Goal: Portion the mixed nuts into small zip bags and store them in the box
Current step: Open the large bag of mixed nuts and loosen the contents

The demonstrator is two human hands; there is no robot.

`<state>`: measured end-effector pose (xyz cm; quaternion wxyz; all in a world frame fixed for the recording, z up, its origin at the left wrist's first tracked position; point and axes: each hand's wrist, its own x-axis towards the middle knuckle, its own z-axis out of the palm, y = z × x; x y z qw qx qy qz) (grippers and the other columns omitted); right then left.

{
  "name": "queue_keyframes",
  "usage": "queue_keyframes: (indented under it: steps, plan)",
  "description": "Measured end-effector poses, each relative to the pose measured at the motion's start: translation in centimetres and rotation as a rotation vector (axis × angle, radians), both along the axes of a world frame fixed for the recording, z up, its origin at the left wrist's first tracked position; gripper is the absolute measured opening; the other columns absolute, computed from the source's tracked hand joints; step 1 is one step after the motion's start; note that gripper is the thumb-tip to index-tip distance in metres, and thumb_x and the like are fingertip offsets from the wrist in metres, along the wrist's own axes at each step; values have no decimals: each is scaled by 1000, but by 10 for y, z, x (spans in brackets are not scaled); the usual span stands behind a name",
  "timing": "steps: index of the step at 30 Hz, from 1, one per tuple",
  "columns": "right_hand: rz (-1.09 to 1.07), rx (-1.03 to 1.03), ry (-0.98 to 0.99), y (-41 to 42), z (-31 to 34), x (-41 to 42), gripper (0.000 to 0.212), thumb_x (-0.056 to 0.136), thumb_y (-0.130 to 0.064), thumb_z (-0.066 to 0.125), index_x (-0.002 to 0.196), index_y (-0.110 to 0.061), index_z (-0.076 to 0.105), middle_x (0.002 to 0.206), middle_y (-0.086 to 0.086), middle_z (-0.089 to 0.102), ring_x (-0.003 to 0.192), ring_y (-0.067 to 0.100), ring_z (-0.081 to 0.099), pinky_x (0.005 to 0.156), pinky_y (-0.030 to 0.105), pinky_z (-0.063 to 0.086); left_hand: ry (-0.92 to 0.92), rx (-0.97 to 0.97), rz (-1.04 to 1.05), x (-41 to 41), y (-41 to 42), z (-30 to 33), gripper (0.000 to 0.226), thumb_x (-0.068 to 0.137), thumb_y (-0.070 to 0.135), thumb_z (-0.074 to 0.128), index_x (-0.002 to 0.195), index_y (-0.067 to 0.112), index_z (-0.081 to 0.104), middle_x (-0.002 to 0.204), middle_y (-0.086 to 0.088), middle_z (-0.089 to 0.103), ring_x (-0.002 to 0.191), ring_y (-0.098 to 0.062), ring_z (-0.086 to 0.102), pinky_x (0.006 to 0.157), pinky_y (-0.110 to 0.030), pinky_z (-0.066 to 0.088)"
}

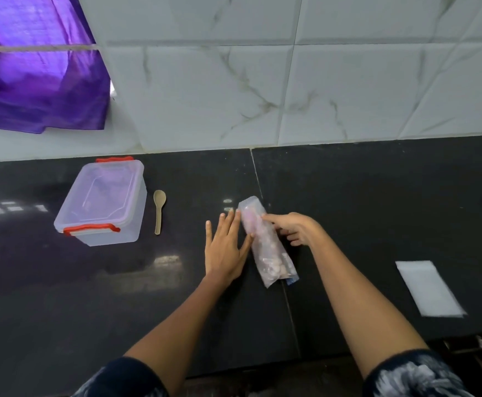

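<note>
- Mixed-nut bag [265, 247]: clear plastic, lying lengthwise on the dark bench [377, 196] between the two hands, nuts gathered toward its near end; a blue strip, likely the zip edge, shows at the near corner; judged to be the bulk supply, laid flat so it can be steadied and opened
- Left hand [227, 247]: palm down, fingers spread straight, its fingertips and thumb edge touching the bag's left side; it holds nothing, seemingly bracing the bag against sliding
- Right hand [294, 229]: fingers curled onto the bag's far upper part, pinching or pressing the plastic; the exact grip cannot be told, thumb hidden
- Box [103, 202]: translucent, lid on, red clips at both ends, set well apart to the left near the wall; presumably kept closed until portions are ready
- Spoon [158, 210]: beige, just beside the box on its right, bowl away from the person; likely the scoop, untouched
- Small zip bags [429, 287]: flat white stack near the bench's right front edge, within the right arm's reach, none yet filled
- Purple cloth [36, 67]: hangs over the tiled wall, upper left
- Stage: judged early, nothing portioned yet
</note>
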<state>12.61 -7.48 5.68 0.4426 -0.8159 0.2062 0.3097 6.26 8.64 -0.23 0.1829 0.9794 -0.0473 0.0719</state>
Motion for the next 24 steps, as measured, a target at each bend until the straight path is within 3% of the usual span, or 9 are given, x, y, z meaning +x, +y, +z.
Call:
queue_keyframes:
  steps: [3, 5, 8, 10, 13, 18, 21, 24]
  plan:
    - [6, 200, 83, 2, 9, -1, 56, 90, -52, 53, 124, -8, 57, 131, 16, 54, 119, 29, 54, 99, 39, 46, -7, -228, -50, 0, -2, 2, 54, 100, 45, 34, 149, 23, 28, 156, 4, 27, 145, -11, 20, 118, -33, -6]
    - [19, 206, 76, 6, 13, -3, 49, 95, -45, 48, 125, -6, 55, 124, 17, 58, 113, 29, 58, 99, 42, 47, -7, -436, -12, -1, -1, 3, 46, 100, 40, 40, 142, 23, 43, 149, 4, 39, 137, -12, 36, 119, -34, 14]
    - [-9, 196, 40, 12, 12, -5, 35, 100, -28, 45, 125, -4, 51, 102, 13, 65, 94, 26, 64, 90, 41, 52, 19, -653, 127, -3, 3, 9, 38, 97, 43, 46, 121, 19, 62, 124, 3, 59, 111, -13, 57, 94, -30, 46]
    - [-14, 244, 63, 17, 9, -7, 33, 98, -21, 50, 125, -3, 50, 91, 9, 66, 84, 22, 66, 83, 40, 55, 75, -728, 209, -3, 5, 16, 44, 92, 52, 50, 115, 17, 64, 109, 5, 62, 96, -11, 60, 81, -27, 49]
    - [14, 313, 77, 26, 8, -11, 33, 93, -21, 59, 119, -1, 56, 92, 8, 65, 85, 21, 66, 76, 36, 57, 189, -829, 230, -1, 8, 23, 47, 88, 51, 57, 113, 12, 62, 104, 4, 63, 89, -8, 60, 69, -18, 47]
    - [37, 459, 24, 32, 19, -17, 22, 91, -13, 61, 110, -3, 62, 93, 10, 69, 86, 19, 68, 71, 29, 58, 231, -1090, 309, -3, 10, 31, 44, 90, 39, 61, 122, 9, 54, 112, -7, 64, 96, -17, 64, 83, -39, 57]
    - [2, 569, -81, 35, 30, -16, 15, 89, -8, 63, 101, -1, 66, 91, 11, 69, 83, 18, 68, 73, 29, 59, 261, -1226, 306, -3, 9, 47, 53, 87, 42, 63, 127, 14, 43, 114, -5, 59, 100, -18, 63, 79, -40, 58]
    - [-51, 598, -211, 39, 51, -16, 6, 86, -8, 66, 85, -5, 71, 69, 4, 70, 63, 11, 66, 54, 21, 54, 157, -1242, 278, -1, 8, 64, 51, 82, 43, 70, 117, 19, 43, 115, -4, 58, 102, -20, 63, 76, -40, 59]
